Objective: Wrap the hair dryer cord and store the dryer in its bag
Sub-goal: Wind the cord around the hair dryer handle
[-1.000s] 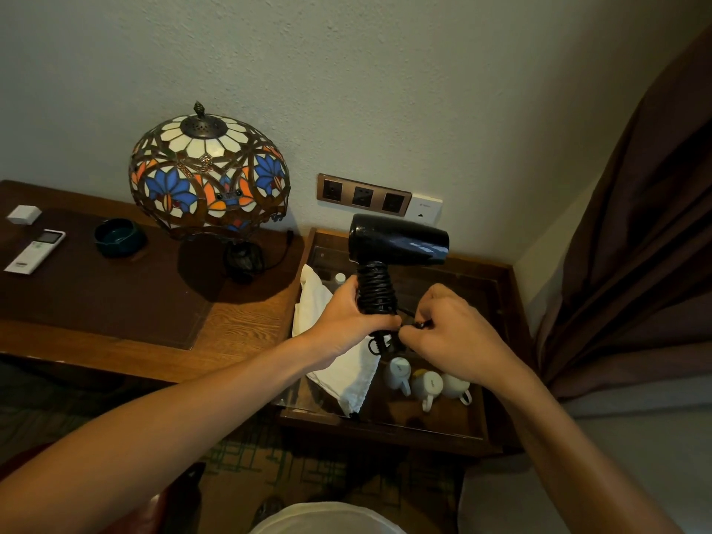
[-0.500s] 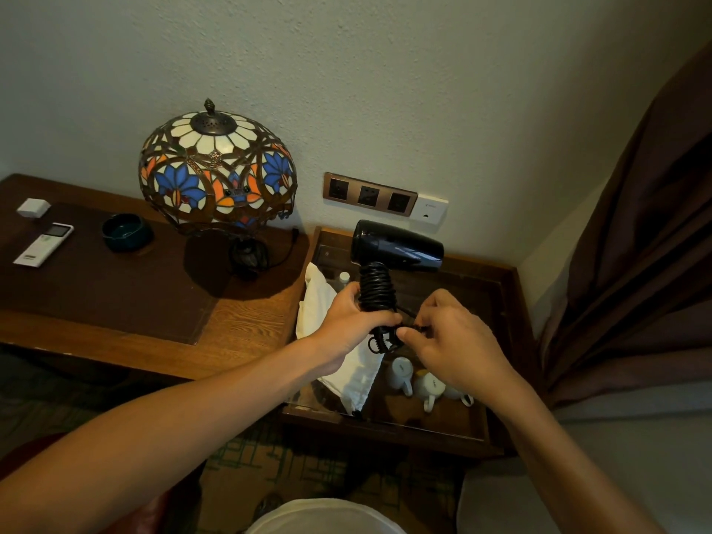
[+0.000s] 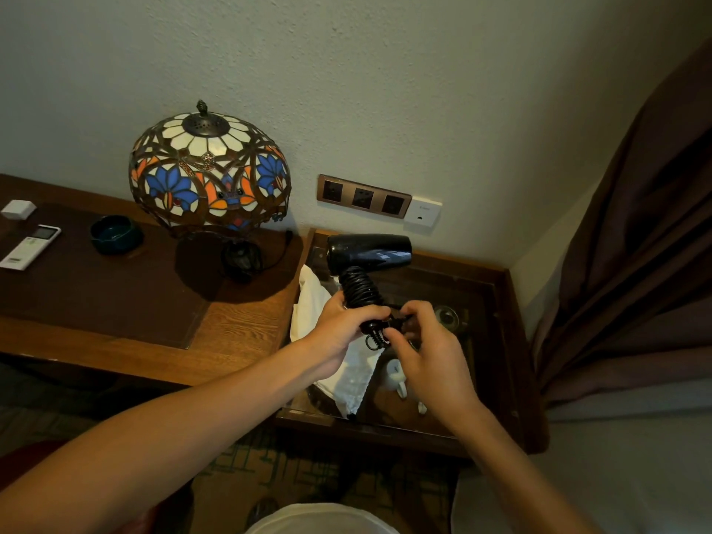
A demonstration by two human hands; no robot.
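A black hair dryer [image 3: 370, 250] is held upright over the glass-topped side table, nozzle pointing right. Its black cord [image 3: 360, 289] is coiled tightly around the handle. My left hand [image 3: 343, 327] grips the lower handle over the coils. My right hand [image 3: 427, 348] pinches the loose end of the cord at the handle's base, where a small loop [image 3: 373, 343] hangs out. A white cloth bag [image 3: 312, 302] lies on the side table under my left hand, partly hidden by it.
A stained-glass lamp [image 3: 210, 175] stands on the wooden desk [image 3: 239, 325] at left, with a dark ashtray [image 3: 115, 235], a white remote [image 3: 29, 246] and a small white box [image 3: 18, 208]. White cups [image 3: 395, 373] sit under the side table's glass [image 3: 477, 302]. Wall sockets [image 3: 364, 196] behind; brown curtain [image 3: 635, 264] right.
My right hand has shifted slightly in toward the base of the handle, working the cord end. The dryer stays in about the same place; the view has tilted a little.
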